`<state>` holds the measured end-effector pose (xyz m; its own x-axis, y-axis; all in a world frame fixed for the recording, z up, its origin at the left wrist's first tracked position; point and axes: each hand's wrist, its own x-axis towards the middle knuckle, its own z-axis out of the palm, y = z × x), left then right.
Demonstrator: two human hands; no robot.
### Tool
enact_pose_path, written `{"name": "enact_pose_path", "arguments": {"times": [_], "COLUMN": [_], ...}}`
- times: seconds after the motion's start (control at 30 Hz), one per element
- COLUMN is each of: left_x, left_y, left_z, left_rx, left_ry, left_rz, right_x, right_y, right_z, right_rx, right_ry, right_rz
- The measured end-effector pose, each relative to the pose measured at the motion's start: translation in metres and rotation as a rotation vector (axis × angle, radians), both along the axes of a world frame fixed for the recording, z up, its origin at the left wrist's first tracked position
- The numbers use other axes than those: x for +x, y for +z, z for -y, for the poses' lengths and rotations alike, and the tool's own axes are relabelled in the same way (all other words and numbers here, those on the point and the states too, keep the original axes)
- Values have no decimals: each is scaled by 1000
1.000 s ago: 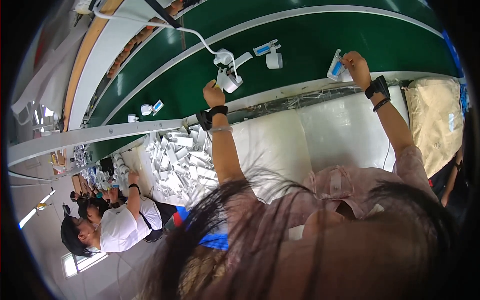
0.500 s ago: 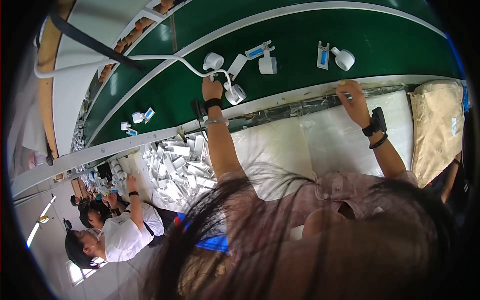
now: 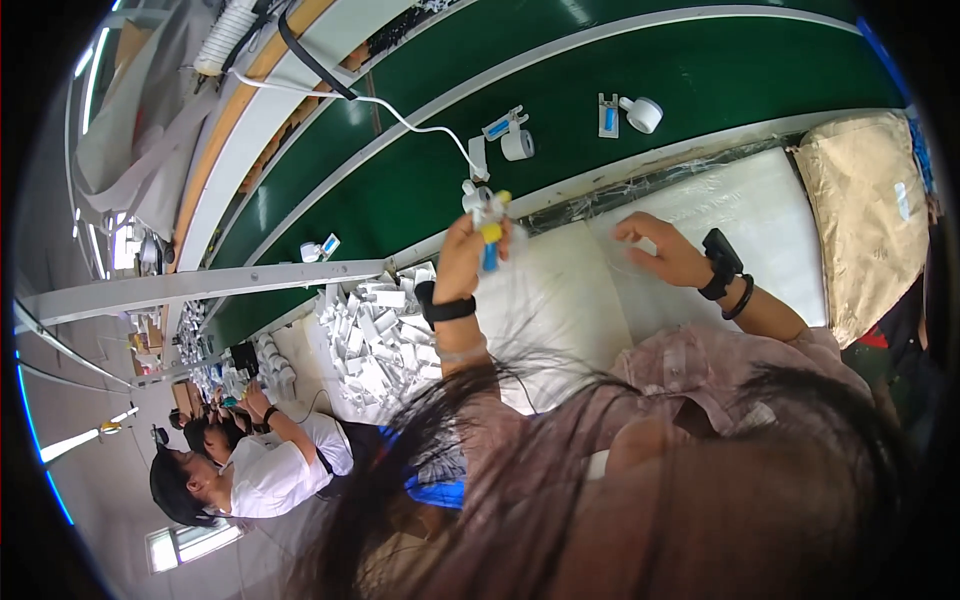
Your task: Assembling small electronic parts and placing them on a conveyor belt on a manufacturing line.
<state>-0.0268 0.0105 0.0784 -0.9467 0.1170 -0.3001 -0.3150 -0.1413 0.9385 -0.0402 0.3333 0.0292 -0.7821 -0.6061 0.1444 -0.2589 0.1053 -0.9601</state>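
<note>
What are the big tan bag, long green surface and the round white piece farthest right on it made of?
Big tan bag: seems matte paper, from its creases; maybe coated cloth. Long green surface: probably smooth plastic or rubber, given pale shine. Round white piece: likely smooth hard plastic, evenly coloured; maybe painted metal.

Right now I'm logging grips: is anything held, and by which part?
The left hand holds a white-and-blue piece in its fingertips; blur hides which part is gripped. The right hand holds nothing.
</note>
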Motion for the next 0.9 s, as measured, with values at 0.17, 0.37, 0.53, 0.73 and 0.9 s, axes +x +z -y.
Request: {"name": "enact_pose_path", "arguments": {"times": [0.17,0.37,0.53,0.73,0.9], "left_x": [50,69,80,94,108], "left_y": [41,55,38,37,12], "left_z": [-80,-102,-112,-143,-159], "left_rx": [7,-22,-124,-216,-277], "left_ry": [-491,-558,-520,-457,-155], "left_rz": [-9,-71,-114,-274,-262], "right_x": [21,48,60,67,86], "right_y": [25,41,54,60,62], "right_z": [14,-28,-52,-55,-49], "right_rx": [27,-75,-257,-55,244], "right_ry": [-135,349,323,469,21], "right_rz": [-423,241,716,607,-128]}}
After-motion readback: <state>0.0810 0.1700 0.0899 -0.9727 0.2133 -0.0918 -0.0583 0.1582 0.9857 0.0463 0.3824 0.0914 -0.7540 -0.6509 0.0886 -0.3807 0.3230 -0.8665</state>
